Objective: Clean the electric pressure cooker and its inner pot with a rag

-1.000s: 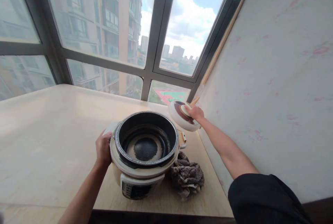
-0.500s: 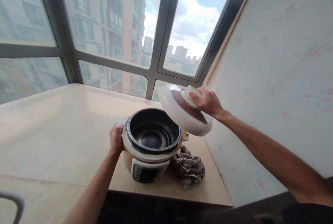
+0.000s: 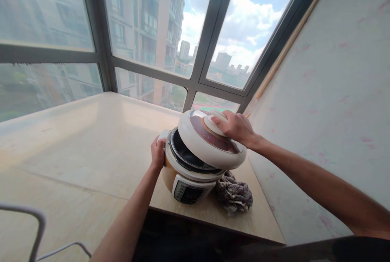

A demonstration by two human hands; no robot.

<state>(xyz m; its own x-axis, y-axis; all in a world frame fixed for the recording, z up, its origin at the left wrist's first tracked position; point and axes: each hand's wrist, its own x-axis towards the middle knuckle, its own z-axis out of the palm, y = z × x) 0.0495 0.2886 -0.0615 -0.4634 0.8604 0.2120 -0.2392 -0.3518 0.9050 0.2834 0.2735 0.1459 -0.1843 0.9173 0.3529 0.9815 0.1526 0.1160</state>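
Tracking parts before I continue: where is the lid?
In the head view, just right of centre, the lid is in the right hand, tilted over the cooker, above the crumpled cloth.

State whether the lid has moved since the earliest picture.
Yes. Against the window frame, the lid has moved left, from beside the cooker to partly over its opening.

A pale cream, smooth-topped ledge (image 3: 91, 140) carries a round white-and-tan electric cooker (image 3: 185, 172) near its front edge; a crumpled grey-brown patterned cloth (image 3: 234, 195) lies just beside, toward the right edge.
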